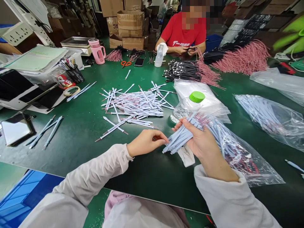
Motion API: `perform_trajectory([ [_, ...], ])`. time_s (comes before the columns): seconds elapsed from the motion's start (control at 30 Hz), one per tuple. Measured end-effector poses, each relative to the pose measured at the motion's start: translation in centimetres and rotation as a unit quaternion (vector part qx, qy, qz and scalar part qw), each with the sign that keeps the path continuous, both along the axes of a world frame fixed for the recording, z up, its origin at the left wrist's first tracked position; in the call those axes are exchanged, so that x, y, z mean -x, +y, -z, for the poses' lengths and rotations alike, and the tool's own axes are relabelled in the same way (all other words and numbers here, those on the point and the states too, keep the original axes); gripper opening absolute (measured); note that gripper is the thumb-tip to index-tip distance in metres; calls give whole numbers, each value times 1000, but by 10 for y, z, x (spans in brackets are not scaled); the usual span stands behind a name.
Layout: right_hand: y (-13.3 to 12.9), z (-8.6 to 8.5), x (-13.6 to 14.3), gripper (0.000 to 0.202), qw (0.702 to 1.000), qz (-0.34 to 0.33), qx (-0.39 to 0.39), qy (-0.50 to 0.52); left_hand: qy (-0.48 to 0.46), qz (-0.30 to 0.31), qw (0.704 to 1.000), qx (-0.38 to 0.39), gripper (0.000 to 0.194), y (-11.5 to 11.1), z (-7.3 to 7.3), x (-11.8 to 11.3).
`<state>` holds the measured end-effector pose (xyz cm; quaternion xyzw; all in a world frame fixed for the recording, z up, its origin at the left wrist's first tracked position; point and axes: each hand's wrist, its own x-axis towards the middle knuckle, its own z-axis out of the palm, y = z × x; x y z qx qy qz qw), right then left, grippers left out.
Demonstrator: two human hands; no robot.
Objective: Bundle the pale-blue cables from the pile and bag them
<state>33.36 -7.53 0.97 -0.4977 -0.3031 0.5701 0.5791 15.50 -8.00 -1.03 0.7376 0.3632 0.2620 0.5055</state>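
Note:
My right hand (201, 142) is wrapped round a bundle of light blue sleeved wires (181, 134), their pinkish ends pointing away to the upper right. At the lower left end of that bundle, my left hand (149, 142) has thumb and fingertips pressed together; what is between them, if anything, is too small to tell. A loose pile of similar wires (135, 103) lies on the green table (99, 158) beyond my left hand. Beside and partly behind my right wrist rests a clear bag of blue wires (239, 152).
Across the table a person in a red shirt (182, 30) handles dark wires. Black and pink wire bundles (190, 70), a green-capped container (197, 96), plastic bags (206, 110), a pink mug (97, 51), orange scissors (125, 64) and a phone (17, 128) stand or lie around.

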Motion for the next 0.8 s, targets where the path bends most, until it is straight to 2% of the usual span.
perform_trajectory([
  [0.13, -1, -10, 11, 25, 999, 13, 19, 31, 8, -50, 996, -74, 15, -9, -4, -13],
  [0.23, -4, -14, 21, 24, 998, 16, 13, 56, 11, -83, 989, -120, 28, -10, -2, -20],
  [0.43, -7, -15, 24, 18, 997, 15, -4, 69, -19, -118, 988, -99, 21, -10, -2, -19],
  [0.5, -8, -15, 23, 18, 996, 9, 14, 85, -47, -131, 985, -101, 38, -7, -4, -15],
  [0.53, -8, -15, 22, 18, 995, -7, 31, 97, -67, -114, 988, -77, 49, -5, -5, -13],
  [0.57, -9, -16, 22, 18, 992, -29, 50, 109, -84, -67, 994, -21, 55, -3, -5, -12],
  [0.6, -10, -16, 23, 17, 989, -59, 72, 119, -98, 7, 993, 64, 55, -2, -4, -10],
  [0.63, -11, -16, 24, 17, 984, -88, 91, 127, -111, 90, 976, 165, 49, -2, -3, -10],
  [0.67, -11, -16, 25, 16, 980, -111, 104, 130, -127, 162, 943, 263, 40, -4, -1, -9],
  [0.7, -12, -16, 27, 14, 976, -129, 116, 132, -149, 207, 903, 347, 33, -7, 1, -10],
  [0.73, -13, -15, 28, 14, 973, -142, 126, 132, -180, 219, 866, 411, 30, -13, 4, -10],
  [0.8, -15, -11, 29, 13, 968, -157, 144, 130, -252, 179, 813, 493, 33, -27, 9, -10],
])
